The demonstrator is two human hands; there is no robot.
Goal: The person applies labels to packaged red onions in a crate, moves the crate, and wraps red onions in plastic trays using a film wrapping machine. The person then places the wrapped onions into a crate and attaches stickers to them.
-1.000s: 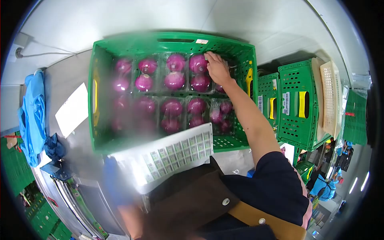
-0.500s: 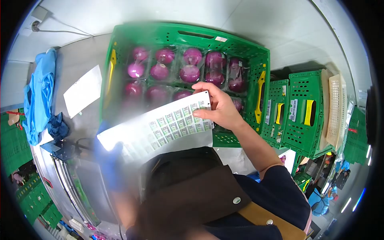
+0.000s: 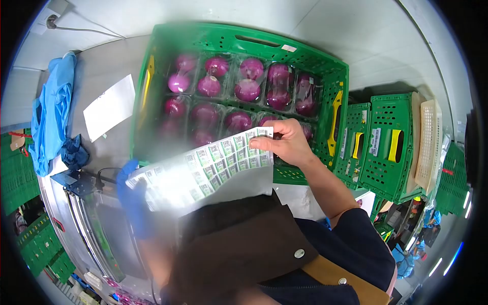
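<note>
A white sheet of printed labels [image 3: 219, 161], with rows of small codes and green marks, stretches between my hands over the near edge of the onion crate. My bare right hand [image 3: 284, 142] pinches its upper right end, thumb on top and fingers behind. My left hand [image 3: 133, 195], in a blue glove, is at the left end with the sheet's edge in its grip; haze blurs its fingers. Behind the sheet, a green crate [image 3: 284, 46] holds clear packs of red onions [image 3: 247, 90], set in two rows. The sheet hides part of the nearer row.
A blank-looking white paper [image 3: 109, 109] lies on the steel table [image 3: 96, 63], left of the crate. Blue cloth or plastic [image 3: 53, 112] hangs farther left. Stacked green crates [image 3: 389, 142] with yellow handles stand at right, beside a cream basket [image 3: 428, 145].
My right hand and its end of the sheet have come lower. The sheet now bows, and more labels show toward its left end. The view has shifted slightly.
</note>
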